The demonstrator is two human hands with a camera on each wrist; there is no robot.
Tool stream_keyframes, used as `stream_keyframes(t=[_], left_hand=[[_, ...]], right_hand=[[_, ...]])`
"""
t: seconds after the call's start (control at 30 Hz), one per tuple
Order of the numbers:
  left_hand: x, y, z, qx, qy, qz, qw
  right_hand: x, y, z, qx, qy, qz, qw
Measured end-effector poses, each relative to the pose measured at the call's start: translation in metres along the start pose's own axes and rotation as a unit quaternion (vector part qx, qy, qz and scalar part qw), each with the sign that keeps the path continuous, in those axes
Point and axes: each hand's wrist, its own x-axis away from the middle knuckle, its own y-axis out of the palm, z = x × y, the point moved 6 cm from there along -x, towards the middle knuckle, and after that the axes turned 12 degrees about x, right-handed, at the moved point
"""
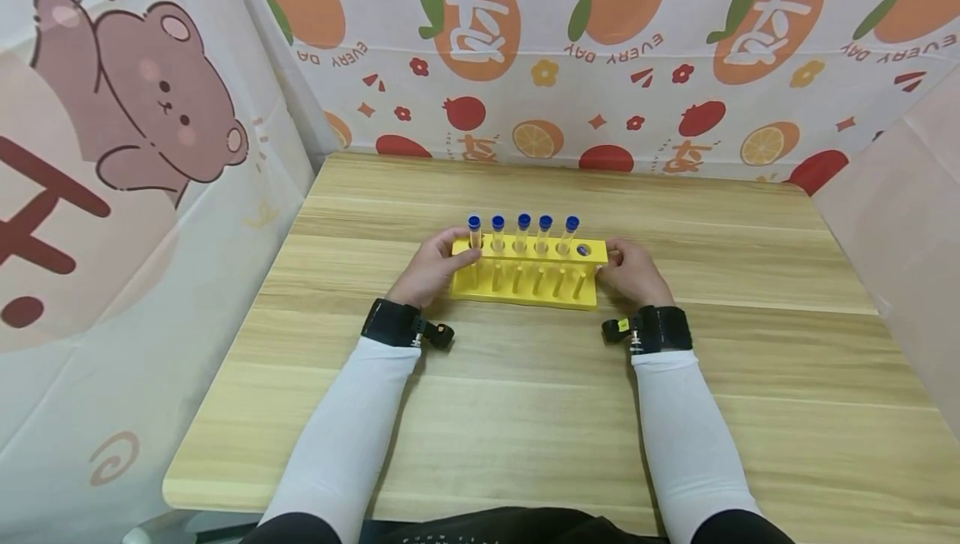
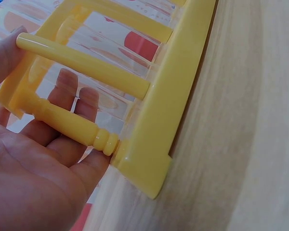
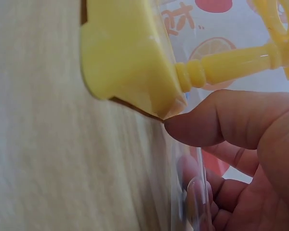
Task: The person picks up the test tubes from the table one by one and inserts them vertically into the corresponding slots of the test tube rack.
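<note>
A yellow test tube rack [image 1: 525,298] stands on the table, with several clear, blue-capped test tubes [image 1: 522,232] in its top holes. The rightmost hole has no tube standing in it, and something bluish shows through. My left hand [image 1: 431,269] grips the rack's left end; the thumb lies over the front of the top plate and the other fingers curl behind the end post [image 2: 70,122]. At the right end, my right hand [image 1: 633,272] has a clear test tube [image 3: 197,202] between thumb and curled fingers, partly hidden, the thumb tip at the rack's base corner.
The wooden table [image 1: 517,411] reaches out on all sides of the rack. Behind it hangs a fruit-print cloth [image 1: 637,102], and a bear-print cloth [image 1: 150,277] hangs on the left. Each wrist wears a black strap with a small camera [image 1: 438,333].
</note>
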Motion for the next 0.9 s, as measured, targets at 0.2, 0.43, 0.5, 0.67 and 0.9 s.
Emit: stream_keyframes(t=[0.2, 0.43, 0.5, 0.67, 0.9], left_hand=[[0.0001, -0.0004, 0.0001, -0.001, -0.002, 0.004, 1.0000], [0.0003, -0.0002, 0.0004, -0.001, -0.002, 0.004, 1.0000], [0.0005, -0.0006, -0.0002, -0.001, -0.004, 0.005, 1.0000], [0.0003, -0.0014, -0.0020, 0.001, -0.008, 0.004, 1.0000], [-0.0004, -0.0016, -0.0022, -0.001, -0.003, 0.003, 1.0000]], right_hand=[[0.0011, -0.0007, -0.0010, 0.002, -0.001, 0.000, 1.0000], [0.0019, -0.0003, -0.0009, 0.001, -0.002, 0.007, 1.0000], [0.0020, 0.0001, -0.0005, -0.002, 0.003, 0.007, 1.0000], [0.0006, 0.0015, 0.0010, -0.016, 0.020, 0.003, 0.9997], [0.0015, 0.0013, 0.0017, -0.018, 0.021, 0.004, 0.9996]])
